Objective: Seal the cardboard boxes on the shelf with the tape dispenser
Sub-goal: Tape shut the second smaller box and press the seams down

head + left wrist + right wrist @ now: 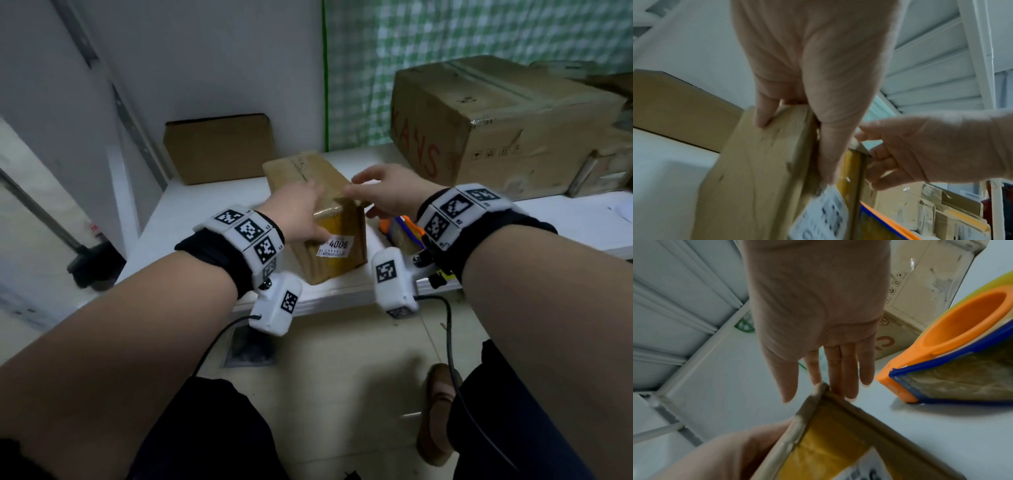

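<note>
A small cardboard box (329,260) with yellow tape and a white "4006" label stands on the white shelf (205,212). My left hand (305,209) grips its near top edge. In the left wrist view, the fingers (762,116) curl over one face of the box (756,170) and the thumb lies along the corner. My right hand (373,192) is flat, and its straight fingers (849,382) touch the box's top right corner (828,443). The orange and blue tape dispenser (402,228) (953,369) lies on the shelf just right of the box, and neither hand holds it.
A large taped cardboard box (496,120) stands at the shelf's back right. A flat brown box (219,147) leans against the back wall on the left. Behind hangs a green checked curtain (445,51). The shelf's front edge (335,301) lies below my wrists.
</note>
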Available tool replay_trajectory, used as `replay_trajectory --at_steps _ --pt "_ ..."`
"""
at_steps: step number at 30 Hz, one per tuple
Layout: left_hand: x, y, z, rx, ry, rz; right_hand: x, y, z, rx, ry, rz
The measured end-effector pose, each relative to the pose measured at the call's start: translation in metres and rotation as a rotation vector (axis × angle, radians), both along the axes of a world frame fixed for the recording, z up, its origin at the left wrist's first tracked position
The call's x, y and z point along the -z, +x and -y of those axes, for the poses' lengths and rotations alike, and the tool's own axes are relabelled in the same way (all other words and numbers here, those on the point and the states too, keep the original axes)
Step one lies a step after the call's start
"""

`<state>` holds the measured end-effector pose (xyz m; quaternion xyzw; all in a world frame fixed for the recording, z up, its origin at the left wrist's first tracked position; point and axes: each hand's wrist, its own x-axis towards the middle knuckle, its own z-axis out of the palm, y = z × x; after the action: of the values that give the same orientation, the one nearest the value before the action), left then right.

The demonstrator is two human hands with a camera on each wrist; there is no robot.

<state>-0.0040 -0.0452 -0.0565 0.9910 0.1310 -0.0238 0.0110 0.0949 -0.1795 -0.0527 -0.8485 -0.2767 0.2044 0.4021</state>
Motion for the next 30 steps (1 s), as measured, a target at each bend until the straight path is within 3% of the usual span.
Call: replay_trajectory --at_steps 2,6,8,10,14,16,24,30 --pt "-0.010 -0.012 -0.003 0.056 -0.057 -0.018 -0.002 -0.002 0.002 -0.023 -0.059 -0.026" --pt "-0.020 -0.029 -0.009 0.042 -0.362 0.061 -0.010 -0.012 0.005 -0.163 -0.246 -0.136" --pt "-0.017 -0.030 -0.015 -0.010 -0.374 0.111 -0.011 -0.016 0.002 -0.177 -0.265 -0.142" --pt "-0.014 -0.026 -0.021 -0.108 -0.384 0.052 -0.012 -0.018 0.000 -0.181 -0.267 -0.138" --pt "-0.014 -0.015 -0.024 -0.254 -0.612 -0.102 -0.015 -0.017 0.002 -0.180 -0.318 -0.163" --pt "-0.016 -0.008 -0.024 -0.261 -0.583 -0.097 -0.017 -0.017 0.002 -0.196 -0.348 -0.169" --pt "-0.033 0.014 -0.031 -0.255 -0.178 -0.246 -0.027 -0.005 -0.011 -0.237 -0.533 -0.094" --pt "-0.037 0.026 -0.047 -0.134 -0.174 -0.358 -0.036 0.009 -0.032 -0.298 -0.657 0.051"
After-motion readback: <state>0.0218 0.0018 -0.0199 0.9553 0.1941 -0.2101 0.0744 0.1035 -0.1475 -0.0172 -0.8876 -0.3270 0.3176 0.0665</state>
